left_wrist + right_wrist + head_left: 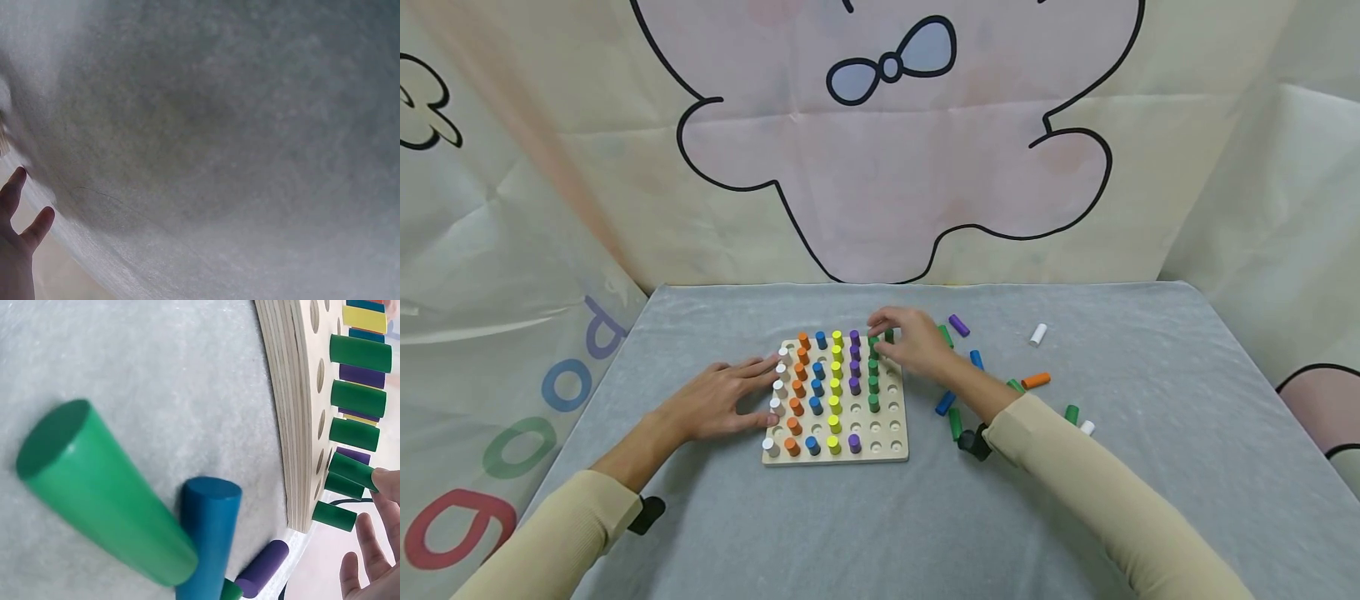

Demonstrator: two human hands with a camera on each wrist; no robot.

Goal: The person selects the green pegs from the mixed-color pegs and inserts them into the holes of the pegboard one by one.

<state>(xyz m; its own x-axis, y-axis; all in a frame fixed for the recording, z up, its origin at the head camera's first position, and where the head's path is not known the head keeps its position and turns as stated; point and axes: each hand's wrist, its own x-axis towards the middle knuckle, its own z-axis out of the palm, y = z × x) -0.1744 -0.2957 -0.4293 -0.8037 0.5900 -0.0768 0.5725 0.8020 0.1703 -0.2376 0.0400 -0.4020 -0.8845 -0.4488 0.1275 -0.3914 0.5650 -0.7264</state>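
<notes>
A wooden pegboard (883, 446) holds columns of white, orange, blue, yellow, purple and green pegs. At the board's far right part, my right hand (913, 342) pinches a green peg (353, 470) between thumb and fingers. That peg leans over another green peg (344, 485) in the right wrist view. One more green peg (335, 515) stands close to the board's far corner. My left hand (718, 400) lies at the board's left edge, fingers spread, thumb and fingertips beside the white pegs (777, 406). Only part of this left hand (22, 231) shows in the left wrist view.
Loose pegs lie on the grey cloth right of the board: a purple peg (958, 325), a white peg (1038, 335), an orange peg (1036, 381), a blue peg (945, 403) and several green ones, such as the green peg (955, 423) near the right wrist.
</notes>
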